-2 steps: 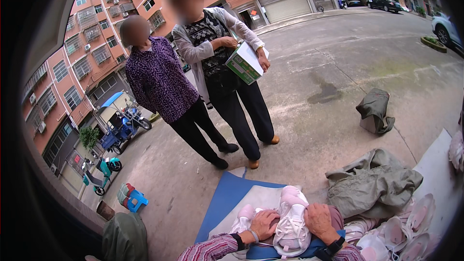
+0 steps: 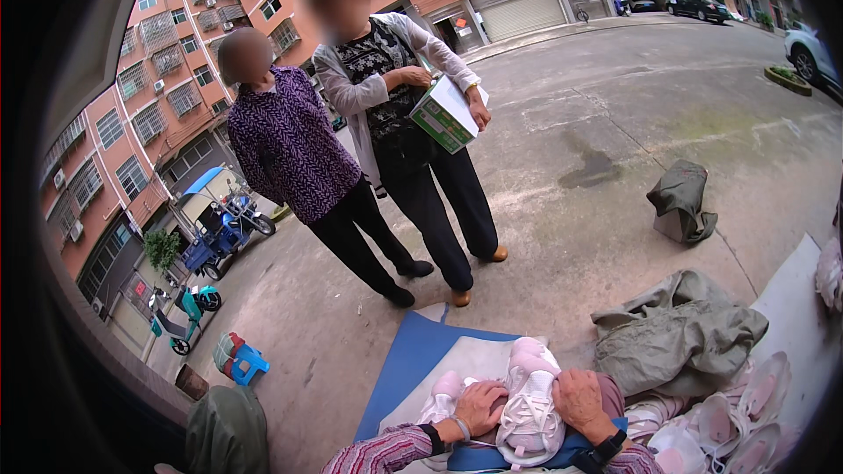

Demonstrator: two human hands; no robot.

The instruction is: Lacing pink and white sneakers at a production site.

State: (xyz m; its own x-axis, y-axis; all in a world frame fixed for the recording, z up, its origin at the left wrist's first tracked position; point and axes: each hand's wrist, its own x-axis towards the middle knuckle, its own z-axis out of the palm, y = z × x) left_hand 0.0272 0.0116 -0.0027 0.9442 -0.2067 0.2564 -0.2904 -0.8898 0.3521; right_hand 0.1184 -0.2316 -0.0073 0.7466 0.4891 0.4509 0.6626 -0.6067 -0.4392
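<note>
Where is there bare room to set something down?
Bare concrete between the tan shoes and the heaped green cloth; also the left strip of the blue sheet. Crowded: around the pink shoe between left hand and right hand, and the pale pile below the cloth.

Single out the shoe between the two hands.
The middle shoe, left hand to its left, right hand to its right; another shoe shows left of both hands, the pile right.

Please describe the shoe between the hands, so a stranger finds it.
Start from the blue sheet at the bottom. Nearer, the pale pink shoe lies between the left hand and right hand. Unlike the pale heap at right, it has a hand on each side.
</note>
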